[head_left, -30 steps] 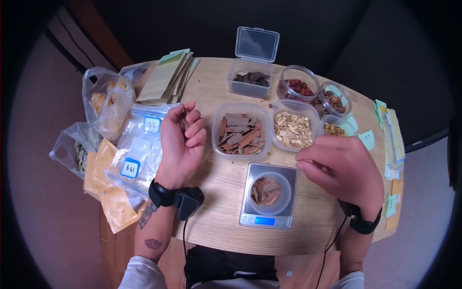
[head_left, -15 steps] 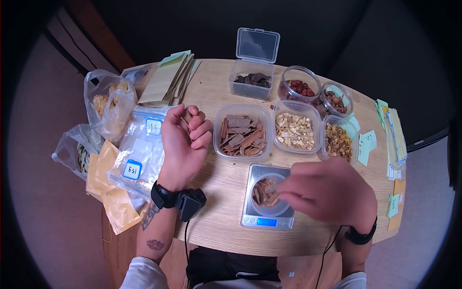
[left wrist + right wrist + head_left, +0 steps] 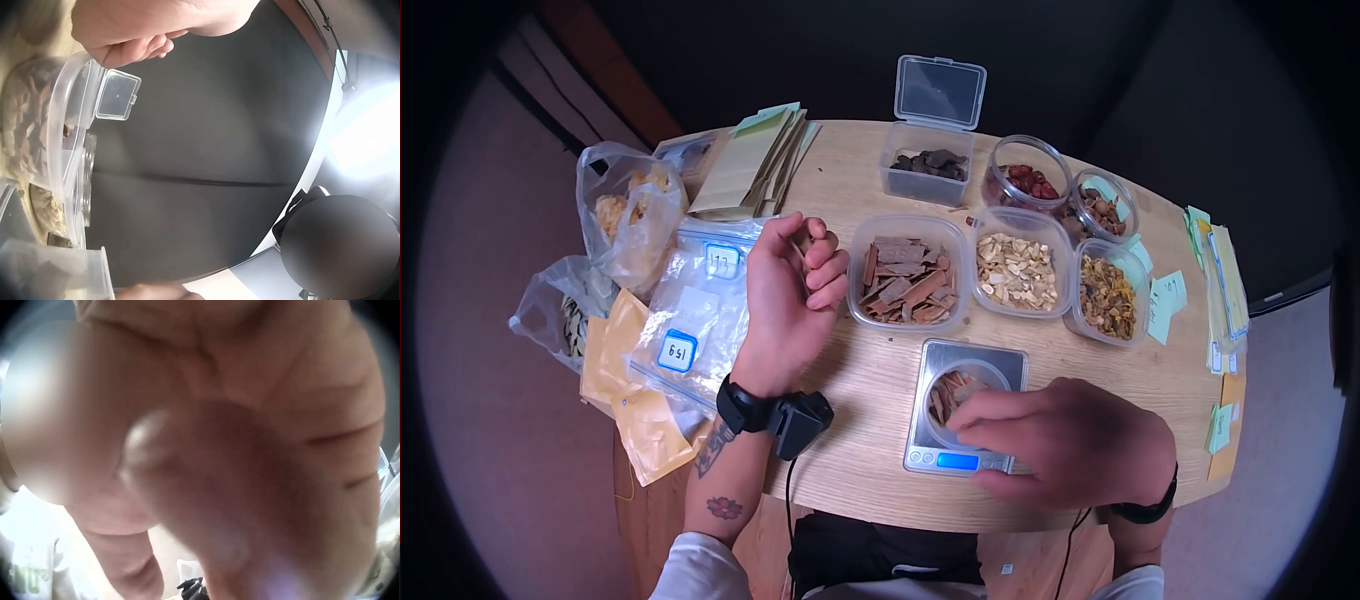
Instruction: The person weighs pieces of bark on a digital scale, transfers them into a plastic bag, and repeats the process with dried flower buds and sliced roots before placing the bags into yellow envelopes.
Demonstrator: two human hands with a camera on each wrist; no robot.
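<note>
In the head view, my left hand (image 3: pixel 792 300) is held palm up with fingers curled around a thin brown piece of bark (image 3: pixel 803 243), mostly hidden by the fingers. My right hand (image 3: pixel 1080 445) is palm down over a small round plastic bowl (image 3: pixel 938 432), fingertips at the bark strips (image 3: pixel 953 392) inside and thumb apart from them. That bowl rests on a digital scale (image 3: pixel 918 445) with a lit blue display. Behind the scale stands a square tub (image 3: pixel 855 290) of larger bark pieces. In the right wrist view, the palm hides most of the work.
Beside the bark tub are tubs of pale slices (image 3: pixel 1017 272) and yellow dried flowers (image 3: pixel 1108 300). Farther back are red dates (image 3: pixel 1032 182), a brown-filled jar (image 3: pixel 1105 210) and a lidded box (image 3: pixel 925 180). Bags (image 3: pixel 690 320) and envelopes (image 3: pixel 745 170) lie left; notes and packets (image 3: pixel 1225 290) right.
My right hand has come down and left, from beside the flower tub to the bowl on the scale, uncovering the flowers. The left hand has barely moved.
</note>
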